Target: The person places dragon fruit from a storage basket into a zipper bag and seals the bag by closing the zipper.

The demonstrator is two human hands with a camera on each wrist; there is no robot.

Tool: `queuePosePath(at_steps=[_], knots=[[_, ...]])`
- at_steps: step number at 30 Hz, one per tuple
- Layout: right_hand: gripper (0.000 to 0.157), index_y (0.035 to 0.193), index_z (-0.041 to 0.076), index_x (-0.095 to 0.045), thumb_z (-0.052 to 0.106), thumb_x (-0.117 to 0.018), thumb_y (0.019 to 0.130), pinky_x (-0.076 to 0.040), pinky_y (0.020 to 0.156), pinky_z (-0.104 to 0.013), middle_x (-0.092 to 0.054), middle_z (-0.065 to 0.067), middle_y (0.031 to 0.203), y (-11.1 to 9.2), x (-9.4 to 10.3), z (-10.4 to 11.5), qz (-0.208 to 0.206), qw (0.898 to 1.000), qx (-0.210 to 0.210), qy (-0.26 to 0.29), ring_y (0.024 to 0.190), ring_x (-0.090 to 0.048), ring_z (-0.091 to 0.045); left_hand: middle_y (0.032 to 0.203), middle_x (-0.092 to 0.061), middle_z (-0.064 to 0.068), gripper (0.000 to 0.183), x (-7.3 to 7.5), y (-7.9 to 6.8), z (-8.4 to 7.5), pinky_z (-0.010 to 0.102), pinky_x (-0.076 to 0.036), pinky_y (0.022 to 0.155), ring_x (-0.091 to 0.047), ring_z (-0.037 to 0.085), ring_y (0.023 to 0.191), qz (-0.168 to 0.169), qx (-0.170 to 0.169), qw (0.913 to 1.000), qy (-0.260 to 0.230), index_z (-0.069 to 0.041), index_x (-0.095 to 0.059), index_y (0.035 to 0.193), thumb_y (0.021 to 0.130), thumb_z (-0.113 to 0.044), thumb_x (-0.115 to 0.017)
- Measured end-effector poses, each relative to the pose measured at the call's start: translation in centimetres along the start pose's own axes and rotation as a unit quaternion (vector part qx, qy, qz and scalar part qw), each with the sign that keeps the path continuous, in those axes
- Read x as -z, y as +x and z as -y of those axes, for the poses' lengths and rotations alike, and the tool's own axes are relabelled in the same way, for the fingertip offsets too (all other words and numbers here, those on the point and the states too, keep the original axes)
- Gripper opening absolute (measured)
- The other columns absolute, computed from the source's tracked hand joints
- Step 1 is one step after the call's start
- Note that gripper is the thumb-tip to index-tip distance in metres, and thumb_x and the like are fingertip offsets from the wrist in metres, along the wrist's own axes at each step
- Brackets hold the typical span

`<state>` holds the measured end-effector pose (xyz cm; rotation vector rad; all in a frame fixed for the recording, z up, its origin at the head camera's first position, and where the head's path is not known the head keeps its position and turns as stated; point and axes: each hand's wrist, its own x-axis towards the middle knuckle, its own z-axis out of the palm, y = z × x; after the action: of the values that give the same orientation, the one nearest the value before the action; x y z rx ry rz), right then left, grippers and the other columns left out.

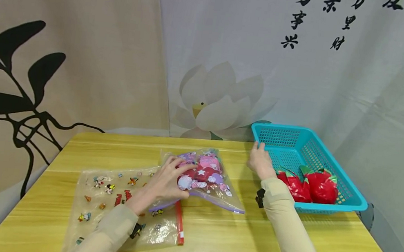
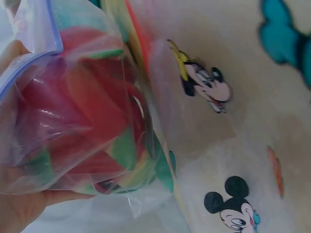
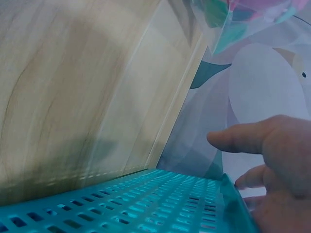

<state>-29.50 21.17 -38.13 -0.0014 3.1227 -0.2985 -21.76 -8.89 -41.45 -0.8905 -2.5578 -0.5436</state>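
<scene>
My left hand (image 1: 165, 181) grips a clear zip bag (image 1: 229, 194) with a purple zip edge and pink and purple cartoon prints. Inside the bag, red and green bundles (image 2: 92, 107) show through the plastic in the left wrist view. Fingers and thumb lie round its sides. At the back left corner of a blue plastic basket (image 1: 349, 205), my right hand (image 1: 260, 161) touches the rim. In the right wrist view its thumb (image 3: 238, 139) is straight and apart from the rim. Two shiny red bundles with green tops (image 1: 321, 187) lie in the basket's front part.
A larger clear zip bag (image 1: 105, 198) with cartoon prints and a red zip edge lies flat on the wooden table (image 1: 223, 243), partly under the left arm and the purple-edged bag. Behind the table hangs a printed cloth (image 1: 121, 52).
</scene>
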Motion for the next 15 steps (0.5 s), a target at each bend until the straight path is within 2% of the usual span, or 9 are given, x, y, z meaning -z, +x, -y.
queuePosePath(at_steps=[4, 7, 15], knots=[[0.071, 0.142, -0.009, -0.01, 0.009, -0.05, 0.086, -0.048, 0.082, -0.054, -0.021, -0.035, 0.139, -0.1, 0.1, 0.0, 0.004, 1.0, 0.002, 0.001, 0.104, -0.049, -0.05, 0.119, -0.054, 0.011, 0.075, 0.0, 0.2, 0.3, 0.046, -0.051, 0.08, -0.044, 0.026, 0.107, -0.035, -0.011, 0.9992, -0.016, -0.02, -0.058, 0.122, 0.053, -0.033, -0.082], [0.072, 0.142, -0.009, -0.009, 0.01, -0.05, 0.086, -0.049, 0.081, -0.054, -0.02, -0.035, 0.139, -0.1, 0.1, 0.0, 0.01, 1.0, 0.002, 0.003, 0.103, -0.049, -0.05, 0.119, -0.055, 0.012, 0.072, 0.3, 0.1, 0.7, 0.051, -0.049, 0.085, -0.044, 0.028, 0.11, -0.047, -0.002, 0.9986, -0.024, -0.018, -0.059, 0.12, 0.053, -0.03, -0.083], [0.073, 0.142, -0.009, -0.01, 0.01, -0.051, 0.086, -0.048, 0.083, -0.055, -0.02, -0.035, 0.14, 0.0, 0.2, -0.1, 0.008, 1.0, 0.001, 0.007, 0.105, -0.049, -0.051, 0.123, -0.053, 0.014, 0.071, 2.7, -0.5, 2.4, 0.055, -0.05, 0.083, -0.042, 0.032, 0.113, -0.086, 0.068, 0.9938, -0.019, -0.018, -0.059, 0.12, 0.054, -0.034, -0.08]])
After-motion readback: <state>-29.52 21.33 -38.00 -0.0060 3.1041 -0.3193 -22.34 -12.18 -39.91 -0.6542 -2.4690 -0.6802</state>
